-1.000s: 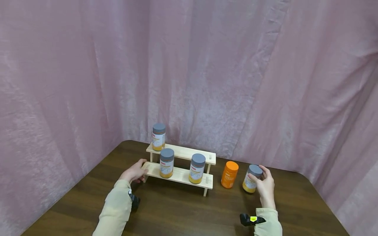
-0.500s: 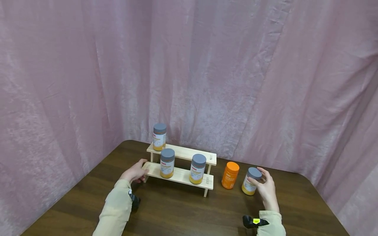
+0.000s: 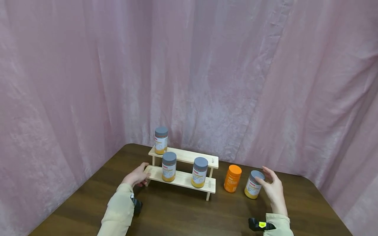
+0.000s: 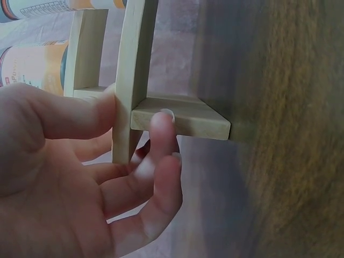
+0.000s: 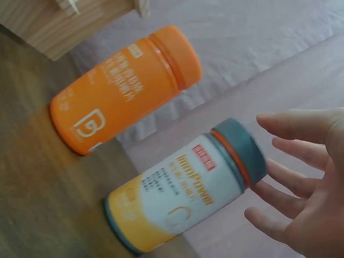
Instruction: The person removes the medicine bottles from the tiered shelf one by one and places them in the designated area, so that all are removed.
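My left hand [image 3: 137, 176] grips the left end of the lower board of a two-tier wooden shelf [image 3: 184, 180]. In the left wrist view the thumb lies on the board and curled fingers reach round its underside by the leg [image 4: 185, 118]. My right hand [image 3: 274, 190] is spread beside a grey-lidded white and yellow supplement bottle [image 5: 183, 188] that stands upright on the table. A gap shows between the thumb and the lid; whether a fingertip still touches behind it I cannot tell. To that bottle's left stands an orange bottle [image 3: 232, 178].
Two grey-lidded bottles stand on the lower board, a left one [image 3: 169, 167] and a right one [image 3: 199, 172]. Another bottle [image 3: 161, 141] stands at the left of the upper board [image 3: 192, 155]. A pink curtain [image 3: 206, 82] hangs behind the brown table [image 3: 183, 213].
The right hand has loosened its hold on the grey-lidded bottle and drawn slightly right. That bottle shifted a little nearer the front. The left hand keeps its grip on the shelf. The view tilts slightly.
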`<state>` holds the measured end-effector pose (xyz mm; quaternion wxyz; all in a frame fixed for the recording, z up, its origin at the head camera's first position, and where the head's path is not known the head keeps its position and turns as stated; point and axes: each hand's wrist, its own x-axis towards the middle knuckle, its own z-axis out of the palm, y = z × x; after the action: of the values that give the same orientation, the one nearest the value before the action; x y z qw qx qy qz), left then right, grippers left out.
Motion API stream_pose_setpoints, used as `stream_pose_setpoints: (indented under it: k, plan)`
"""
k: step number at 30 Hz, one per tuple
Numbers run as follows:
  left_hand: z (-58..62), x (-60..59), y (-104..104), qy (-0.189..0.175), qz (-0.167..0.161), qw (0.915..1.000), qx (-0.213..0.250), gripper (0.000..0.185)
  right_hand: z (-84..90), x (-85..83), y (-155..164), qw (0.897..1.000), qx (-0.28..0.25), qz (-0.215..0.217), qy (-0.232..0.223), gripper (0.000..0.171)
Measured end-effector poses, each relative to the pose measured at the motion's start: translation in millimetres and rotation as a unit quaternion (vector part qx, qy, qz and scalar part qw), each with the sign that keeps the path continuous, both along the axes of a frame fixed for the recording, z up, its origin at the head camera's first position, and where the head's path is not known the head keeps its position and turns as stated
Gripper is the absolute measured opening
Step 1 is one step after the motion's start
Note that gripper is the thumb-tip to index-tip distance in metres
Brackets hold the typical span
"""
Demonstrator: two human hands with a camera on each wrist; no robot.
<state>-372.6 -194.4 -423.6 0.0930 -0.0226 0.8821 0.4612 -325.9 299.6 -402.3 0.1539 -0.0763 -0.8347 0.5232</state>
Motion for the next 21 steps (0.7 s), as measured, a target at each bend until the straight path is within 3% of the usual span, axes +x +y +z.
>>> stream_pose_setpoints:
  k: [5, 11, 17, 21]
  plan:
    - [-1.4, 0.9, 3, 0.001, 0.010, 0.9999, -0.001, 0.058, 17.0, 11.2, -5, 0.999, 0.031, -0.024, 0.013, 0.048]
    - [-1.5, -0.6, 4, -0.001, 0.015, 0.9999, -0.006, 0.057, 37.1, 19.2, -16, 0.998, 0.022, -0.049, 0.042, 0.039]
    - [-1.1, 0.8, 4, 0.004, 0.012, 0.9999, -0.003, 0.057, 47.0, 17.0, -36, 0.996, -0.009, -0.029, 0.086, 0.041]
    - [0.3, 2.7, 5, 0.007, 0.013, 0.9999, -0.002, 0.057, 50.0, 13.4, -55, 0.996, -0.015, 0.008, 0.084, 0.043]
